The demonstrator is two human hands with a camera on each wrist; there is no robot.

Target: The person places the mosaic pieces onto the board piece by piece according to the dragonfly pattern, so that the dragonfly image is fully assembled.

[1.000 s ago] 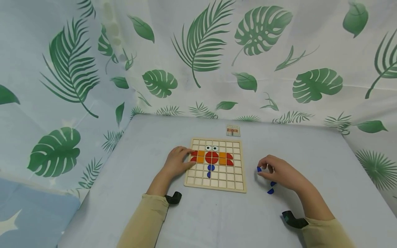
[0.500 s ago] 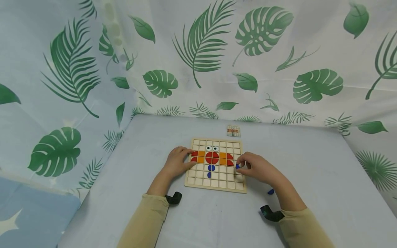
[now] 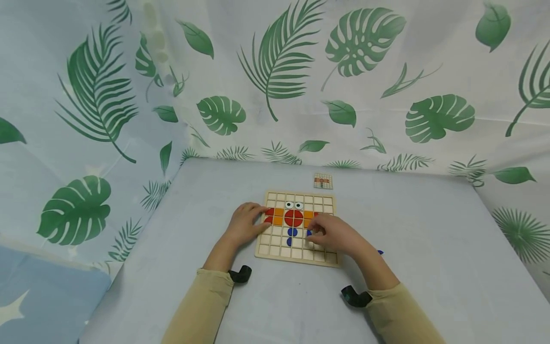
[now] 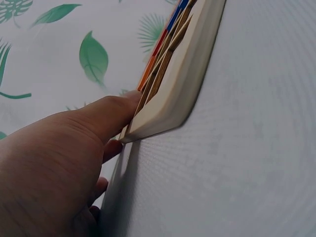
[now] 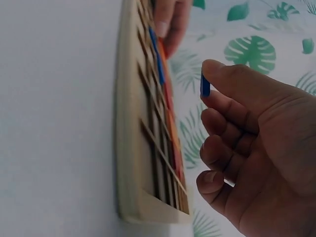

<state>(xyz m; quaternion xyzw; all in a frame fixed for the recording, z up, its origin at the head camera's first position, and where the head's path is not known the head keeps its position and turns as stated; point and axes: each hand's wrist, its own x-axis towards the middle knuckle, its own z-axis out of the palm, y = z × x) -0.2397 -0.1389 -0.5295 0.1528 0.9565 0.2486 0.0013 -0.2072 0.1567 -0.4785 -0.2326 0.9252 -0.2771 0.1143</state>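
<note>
A square wooden grid board [image 3: 275, 254] lies on the table, bearing red, orange and blue pieces and two eye pieces [image 3: 294, 205]. My left hand [image 3: 246, 224] rests at its left edge, thumb and fingertips over the rim. In the left wrist view the thumb [image 4: 113, 111] presses near a corner. My right hand [image 3: 337, 233] is over the right half of the board. Its thumb and index finger pinch a small blue piece [image 5: 205, 85], seen edge-on in the right wrist view. Two blue shapes [image 3: 292, 232] sit below the red circle [image 3: 294, 218].
A small pattern card [image 3: 323, 181] lies behind the board. Another blue piece [image 3: 380, 252] shows on the table beyond my right forearm, which partly hides it. A leaf-printed cloth [image 3: 275, 86] hangs at the back and sides.
My right hand has carried the pinched blue piece leftward from the table at the right to over the board. My left hand has stayed at the board's edge.
</note>
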